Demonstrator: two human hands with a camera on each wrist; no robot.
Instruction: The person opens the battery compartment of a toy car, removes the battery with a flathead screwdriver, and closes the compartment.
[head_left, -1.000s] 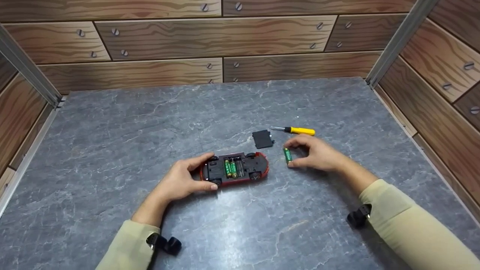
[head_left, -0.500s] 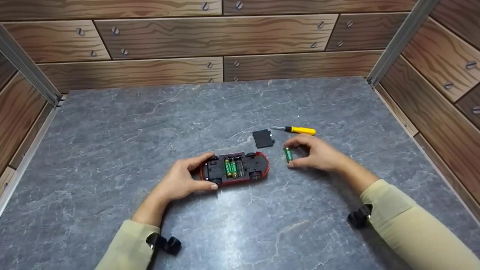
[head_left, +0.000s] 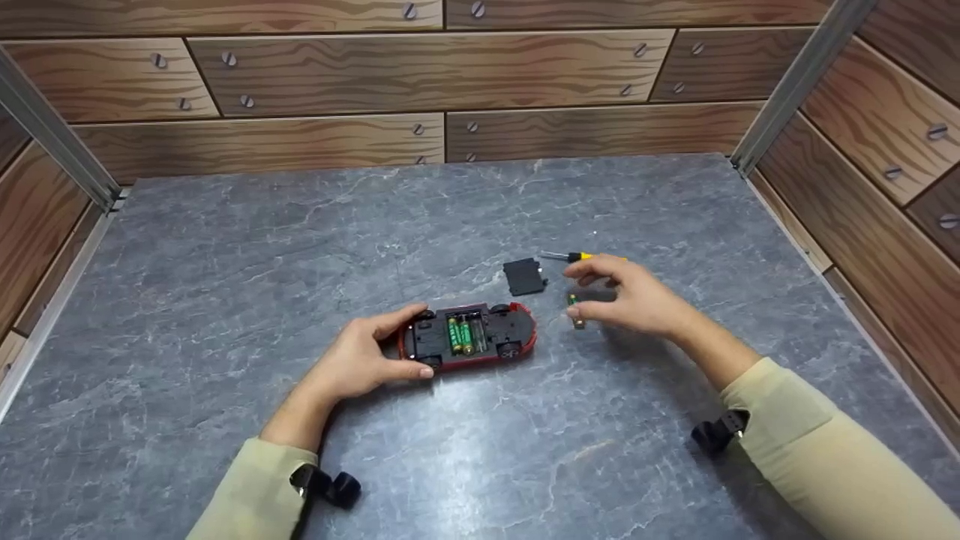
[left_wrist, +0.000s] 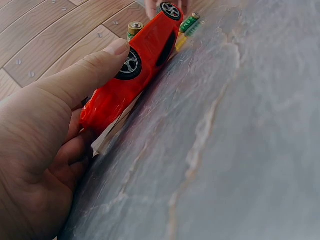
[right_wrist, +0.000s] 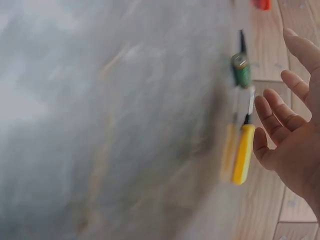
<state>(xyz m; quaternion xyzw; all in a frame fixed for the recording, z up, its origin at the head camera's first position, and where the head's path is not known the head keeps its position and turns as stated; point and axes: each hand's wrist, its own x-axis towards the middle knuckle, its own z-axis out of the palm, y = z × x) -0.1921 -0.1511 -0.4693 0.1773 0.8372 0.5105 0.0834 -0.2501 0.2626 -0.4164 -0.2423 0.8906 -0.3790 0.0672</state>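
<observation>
A red toy car lies upside down on the table, its black underside up. My left hand grips its left end between thumb and fingers; the thumb presses by a wheel in the left wrist view. Two green batteries sit side by side in the open compartment, with a bare slot to their right. A loose green battery lies on the table right of the car, partly covered by my right thumb in the head view. My right hand hovers just over it, fingers apart and clear of the battery in the right wrist view.
A black battery cover lies behind the car. Past my right hand is a yellow-handled screwdriver, its handle mostly hidden in the head view. Wood-patterned walls border the grey marbled table at the back and sides.
My right hand has let go of the loose battery and lifted slightly away, its fingers now over the screwdriver handle in the head view. The left hand and the car stay put.
</observation>
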